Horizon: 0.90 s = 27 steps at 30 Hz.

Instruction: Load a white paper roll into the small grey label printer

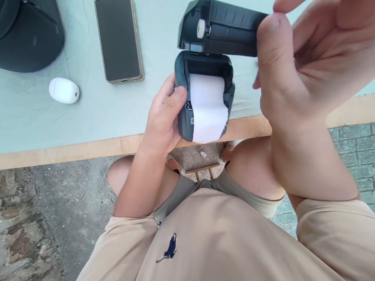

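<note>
A small dark receipt printer (183, 121) is held over the table's front edge with its lid (231, 23) swung up. Inside lies a white paper roll (207, 88), its torn end hanging out over the printer's front. My left hand (166, 113) grips the printer's left side, thumb on the upper rim. With thumb and fingers, my right hand (288, 50) pinches the right end of the raised lid. A black roller and a white gear (200, 29) show on the lid's inner side.
On the light green tablecloth (117, 113) lie a phone (118, 39) and a white earbud case (63, 90). A black object, perhaps a cap or bag (32, 39), is at the far left. The wooden table edge (88, 150) runs above my knees.
</note>
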Each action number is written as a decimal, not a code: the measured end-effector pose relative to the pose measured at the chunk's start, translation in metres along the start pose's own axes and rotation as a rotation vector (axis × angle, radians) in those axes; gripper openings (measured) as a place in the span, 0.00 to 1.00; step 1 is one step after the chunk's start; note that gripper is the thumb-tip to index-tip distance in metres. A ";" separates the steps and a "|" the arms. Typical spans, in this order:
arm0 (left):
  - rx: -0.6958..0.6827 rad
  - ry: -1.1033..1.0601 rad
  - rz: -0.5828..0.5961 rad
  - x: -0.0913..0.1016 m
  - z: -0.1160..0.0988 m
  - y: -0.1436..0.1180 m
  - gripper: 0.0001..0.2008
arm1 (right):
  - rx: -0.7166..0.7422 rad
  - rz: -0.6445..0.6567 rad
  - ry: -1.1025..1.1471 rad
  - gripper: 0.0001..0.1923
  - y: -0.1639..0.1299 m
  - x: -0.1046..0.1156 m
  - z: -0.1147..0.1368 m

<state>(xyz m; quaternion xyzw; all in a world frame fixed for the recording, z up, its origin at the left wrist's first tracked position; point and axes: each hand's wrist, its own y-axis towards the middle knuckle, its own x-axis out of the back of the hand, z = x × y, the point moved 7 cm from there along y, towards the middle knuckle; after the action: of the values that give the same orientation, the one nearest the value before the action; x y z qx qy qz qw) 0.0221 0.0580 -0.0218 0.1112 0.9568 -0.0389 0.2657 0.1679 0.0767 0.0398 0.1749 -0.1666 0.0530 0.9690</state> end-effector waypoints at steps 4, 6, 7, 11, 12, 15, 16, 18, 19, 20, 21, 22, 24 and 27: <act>0.015 -0.051 0.001 -0.001 0.001 0.000 0.13 | 0.194 -0.230 -0.375 0.09 0.002 0.013 0.015; 0.015 -0.062 0.013 -0.002 0.001 0.000 0.13 | 0.181 -0.134 -0.388 0.07 0.005 0.005 0.014; 0.013 -0.060 0.013 -0.001 0.000 -0.001 0.12 | 0.180 -0.054 -0.425 0.06 0.005 -0.001 0.013; 0.018 -0.012 0.010 0.002 0.002 -0.002 0.11 | 0.150 0.246 -0.722 0.09 0.004 -0.024 0.010; 0.015 0.004 0.019 0.002 0.003 -0.002 0.12 | 0.111 0.289 -0.780 0.10 0.005 -0.026 0.007; 0.018 0.056 0.046 0.005 0.006 -0.001 0.15 | 0.011 0.401 -0.878 0.15 0.006 -0.030 0.002; 0.025 0.074 0.060 0.005 0.007 0.000 0.16 | -0.002 0.431 -0.894 0.16 0.006 -0.031 0.001; 0.035 0.110 0.080 0.006 0.008 0.000 0.18 | -0.012 0.456 -0.895 0.15 0.006 -0.032 0.001; 0.033 0.123 0.086 0.007 0.008 0.000 0.18 | -0.006 0.450 -0.869 0.15 0.006 -0.031 0.002; 0.032 0.132 0.084 0.008 0.008 0.000 0.18 | 0.009 0.437 -0.829 0.16 0.005 -0.030 0.004; 0.032 0.136 0.075 0.009 0.007 0.000 0.19 | 0.041 0.415 -0.779 0.16 0.005 -0.029 0.008; 0.035 0.135 0.063 0.010 0.008 0.000 0.19 | 0.085 0.392 -0.712 0.17 0.004 -0.028 0.014; 0.040 0.113 0.050 0.012 0.009 0.001 0.19 | 0.141 0.355 -0.541 0.16 0.001 -0.022 0.023; -0.002 0.040 0.075 0.011 0.008 0.002 0.19 | 0.012 0.241 -0.253 0.21 -0.003 0.004 0.016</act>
<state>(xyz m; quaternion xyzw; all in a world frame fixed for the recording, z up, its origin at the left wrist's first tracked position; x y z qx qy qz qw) 0.0177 0.0613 -0.0345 0.1476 0.9572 -0.0255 0.2477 0.1673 0.0684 0.0548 0.1646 -0.3066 0.1472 0.9259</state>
